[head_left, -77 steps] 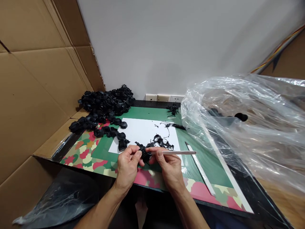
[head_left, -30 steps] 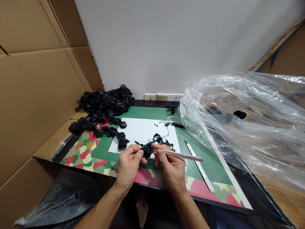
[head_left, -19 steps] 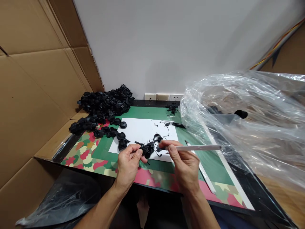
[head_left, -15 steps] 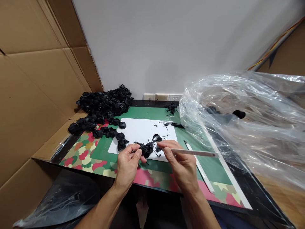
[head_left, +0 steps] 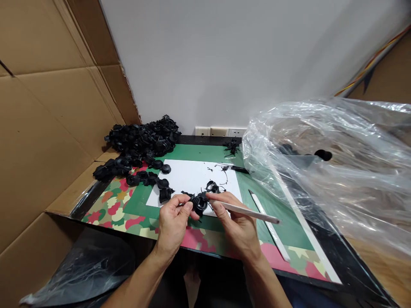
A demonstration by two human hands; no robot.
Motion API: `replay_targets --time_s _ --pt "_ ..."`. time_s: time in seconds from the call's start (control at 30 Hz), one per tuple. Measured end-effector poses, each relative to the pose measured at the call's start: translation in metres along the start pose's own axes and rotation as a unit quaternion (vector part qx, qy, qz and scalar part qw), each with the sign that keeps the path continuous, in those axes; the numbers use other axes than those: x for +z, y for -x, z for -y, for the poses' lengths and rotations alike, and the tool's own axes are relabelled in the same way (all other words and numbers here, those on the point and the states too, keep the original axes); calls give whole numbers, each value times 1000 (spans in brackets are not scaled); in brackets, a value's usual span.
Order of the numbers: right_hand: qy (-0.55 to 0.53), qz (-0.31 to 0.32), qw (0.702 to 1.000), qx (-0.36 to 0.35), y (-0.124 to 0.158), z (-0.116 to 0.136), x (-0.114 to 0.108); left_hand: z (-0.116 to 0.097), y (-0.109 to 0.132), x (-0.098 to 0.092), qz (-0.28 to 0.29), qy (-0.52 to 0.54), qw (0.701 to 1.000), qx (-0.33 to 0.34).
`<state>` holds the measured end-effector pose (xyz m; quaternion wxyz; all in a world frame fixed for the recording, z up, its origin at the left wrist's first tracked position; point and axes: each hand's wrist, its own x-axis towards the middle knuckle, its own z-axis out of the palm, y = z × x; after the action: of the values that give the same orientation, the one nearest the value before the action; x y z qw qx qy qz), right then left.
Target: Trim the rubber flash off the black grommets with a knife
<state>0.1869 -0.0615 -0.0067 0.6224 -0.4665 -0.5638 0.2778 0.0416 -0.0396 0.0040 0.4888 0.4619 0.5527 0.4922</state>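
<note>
Tabletop (head_left: 192, 140) by the wall (head_left: 224, 55)
Our left hand (head_left: 173, 218) pinches black pieces (head_left: 199, 204), likely steadying them; our right hand (head_left: 239, 224) clamps a white tool (head_left: 247, 211)

**We Are Counting in Ones, Twos and Threes**

We are counting two hands, one left hand (head_left: 173, 220) and one right hand (head_left: 240, 224), with one black bunch (head_left: 199, 204) at the fingertips, its pieces overlapping past counting. We are finding two slim white tools: one held tool (head_left: 250, 211) and one lying tool (head_left: 271, 229). We are tallying one white sheet (head_left: 183, 177), one green mat (head_left: 192, 150), one black pen-like item (head_left: 240, 170) and three socket plates (head_left: 219, 132). We are noting one large black heap (head_left: 144, 137), too tangled to number, and one scrap clump (head_left: 231, 146); we are leaving the loose scraps (head_left: 212, 187) uncounted.
</note>
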Motion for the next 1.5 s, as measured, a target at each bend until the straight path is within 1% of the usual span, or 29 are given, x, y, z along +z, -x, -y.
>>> replay_targets --time_s 0.13,0.23,0.3,0.37,0.47,0.57,0.67,0.73,0.8,0.87,0.9,1.0,1.07,1.1,1.17,1.23,1.3,1.4,1.47,1.5 --pt "-28 13 1000 5 1 -3 7 -2 0 0 -3 16 1000 -10" --pt "-52 -6 998 19 0 -5 9 -5 -1 -1 -1 58 998 -24" --pt "-64 -13 997 32 0 -6 8 -7 -2 -3 6 99 994 -50" --pt "-67 -14 997 43 0 -6 8 -9 -4 -5 12 148 985 -88" --pt "-60 -11 996 58 0 -7 7 -10 -8 -9 7 226 964 -141" --pt "-62 -3 996 69 -1 -7 8 -11 -11 -11 2 280 947 -157" --pt "-60 11 994 93 -2 -6 12 -13 -11 -11 4 302 940 -161" --pt "-34 28 993 110 -3 -4 16 -15 -10 -10 7 307 937 -163" --pt "13 55 994 93 -4 -2 21 -16 -9 -8 12 310 936 -166" --pt "89 68 993 32 -5 -2 27 -16 -9 -7 16 305 937 -168" --pt "139 67 988 -5 -5 -2 30 -16 -9 -6 14 299 939 -168" --pt "286 60 951 -105 -7 -4 34 -15 -9 -6 2 272 949 -160" --pt "332 67 930 -143 -7 -5 34 -15 -8 -6 -1 263 952 -155" --pt "339 71 926 -153 -7 -5 33 -15 -8 -5 1 259 953 -155" --pt "336 82 925 -154 -7 -4 31 -16 -8 -5 7 251 955 -158" --pt "330 86 930 -135 -6 -3 31 -17 -7 -4 17 248 956 -156" --pt "322 77 937 -110 -7 -2 31 -18 -4 -2 28 253 956 -144" --pt "326 49 940 -84 -11 -5 27 -20 4 0 62 265 953 -132" --pt "341 18 938 -60 -17 -8 18 -21 11 1 98 273 946 -142" --pt "347 -2 937 -42 -20 -9 12 -22 13 1 107 279 942 -152"
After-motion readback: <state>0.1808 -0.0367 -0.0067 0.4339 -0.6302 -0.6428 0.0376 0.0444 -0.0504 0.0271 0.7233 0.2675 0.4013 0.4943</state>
